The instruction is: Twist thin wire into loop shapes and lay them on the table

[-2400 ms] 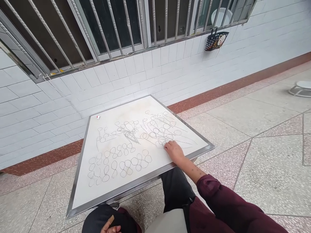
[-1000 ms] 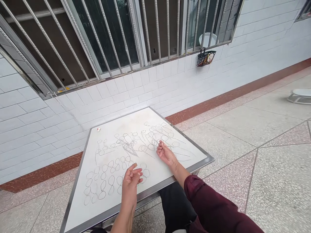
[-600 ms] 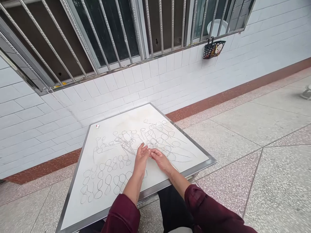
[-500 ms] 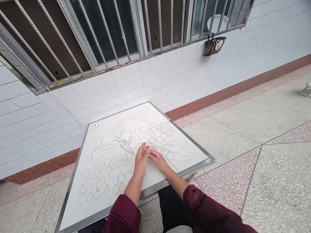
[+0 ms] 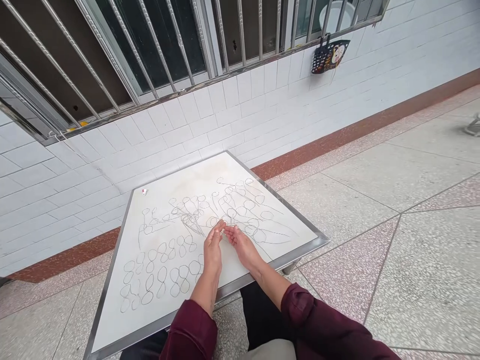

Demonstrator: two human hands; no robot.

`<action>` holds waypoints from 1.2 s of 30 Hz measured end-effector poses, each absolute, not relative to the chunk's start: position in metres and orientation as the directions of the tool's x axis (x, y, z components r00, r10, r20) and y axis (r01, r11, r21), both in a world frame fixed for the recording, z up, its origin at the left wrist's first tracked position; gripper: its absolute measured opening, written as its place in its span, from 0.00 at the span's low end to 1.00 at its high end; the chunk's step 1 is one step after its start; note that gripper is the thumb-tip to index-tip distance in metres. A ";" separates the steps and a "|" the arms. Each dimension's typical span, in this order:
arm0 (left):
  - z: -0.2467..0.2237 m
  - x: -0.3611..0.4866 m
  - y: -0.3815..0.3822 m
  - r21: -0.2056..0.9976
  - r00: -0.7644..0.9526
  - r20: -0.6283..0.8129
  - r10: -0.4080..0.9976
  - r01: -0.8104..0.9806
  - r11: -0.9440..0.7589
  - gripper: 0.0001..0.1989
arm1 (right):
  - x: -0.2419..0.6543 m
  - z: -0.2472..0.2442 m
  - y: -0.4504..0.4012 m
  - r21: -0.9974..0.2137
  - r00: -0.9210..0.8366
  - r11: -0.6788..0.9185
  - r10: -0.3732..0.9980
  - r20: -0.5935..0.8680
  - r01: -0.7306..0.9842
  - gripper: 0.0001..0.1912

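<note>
My left hand (image 5: 213, 252) is over the near part of the white table (image 5: 108, 330), its thumb and fingers pressed together. My right hand (image 5: 242, 246) meets it from the right, fingers bent in and fingertips close to the left ones. What lies between the fingertips is too thin or hidden to make out. Left of my hands, thin dark wire pieces bent into figure-eight loops (image 5: 162, 281) lie in rows. Beyond and to the right, a spread of long wires with looped ends (image 5: 258, 215) overlaps and tangles towards the middle.
A metal edge (image 5: 300, 246) frames the table, which stands by a white tiled wall (image 5: 168, 145). A small white-and-red object (image 5: 144, 191) lies at its far left corner. Above are window bars (image 5: 180, 45) with a dotted black basket (image 5: 328, 56) hanging from them.
My right hand has turned slightly, and more of its fingers now show separately. Both hands stay close together over the same spot. The whole view has shifted a little.
</note>
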State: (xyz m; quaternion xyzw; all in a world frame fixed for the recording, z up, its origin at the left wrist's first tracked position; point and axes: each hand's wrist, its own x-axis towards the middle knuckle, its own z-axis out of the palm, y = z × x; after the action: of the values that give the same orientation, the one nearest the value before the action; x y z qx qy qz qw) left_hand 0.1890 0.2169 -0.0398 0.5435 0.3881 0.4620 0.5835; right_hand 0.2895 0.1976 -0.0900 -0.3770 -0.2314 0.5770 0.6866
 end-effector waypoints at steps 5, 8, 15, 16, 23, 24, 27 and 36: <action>-0.036 0.189 0.215 0.991 0.279 0.054 0.959 -0.133 -0.017 0.21 | 0.295 -0.085 0.194 -0.609 0.122 -0.080 0.951 -0.284 -0.789 0.29; -0.035 0.189 0.214 0.990 0.288 0.051 0.956 -0.142 -0.010 0.21 | 0.298 -0.085 0.191 -0.623 0.161 -0.064 0.941 -0.298 -0.780 0.20; -0.039 0.190 0.210 0.990 0.318 0.022 0.948 -0.142 0.025 0.22 | 0.306 -0.086 0.190 -0.589 0.098 -0.138 0.931 -0.351 -0.796 0.27; -0.039 0.190 0.209 0.990 0.323 0.019 0.946 -0.141 0.029 0.22 | 0.308 -0.086 0.190 -0.598 0.094 -0.157 0.926 -0.366 -0.786 0.27; -0.041 0.189 0.203 0.988 0.344 -0.002 0.939 -0.143 0.055 0.21 | 0.312 -0.087 0.187 -0.655 0.100 -0.187 0.922 -0.375 -0.733 0.13; -0.041 0.189 0.203 0.987 0.340 -0.005 0.940 -0.147 0.058 0.21 | 0.311 -0.087 0.187 -0.663 0.099 -0.185 0.925 -0.367 -0.726 0.12; -0.042 0.190 0.203 0.984 0.319 -0.016 0.948 -0.163 0.072 0.22 | 0.310 -0.086 0.184 -0.693 0.085 -0.184 0.938 -0.335 -0.697 0.09; -0.031 0.185 0.200 0.962 0.267 -0.078 0.961 -0.232 0.143 0.22 | 0.311 -0.082 0.177 -0.839 0.106 -0.165 0.961 -0.254 -0.518 0.16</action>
State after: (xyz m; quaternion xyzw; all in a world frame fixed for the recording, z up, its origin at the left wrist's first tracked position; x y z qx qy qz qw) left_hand 0.1848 0.1998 -0.0315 0.4646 0.3918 0.4614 0.6463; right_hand 0.3107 0.1770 -0.0817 -0.4442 -0.2493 0.6205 0.5962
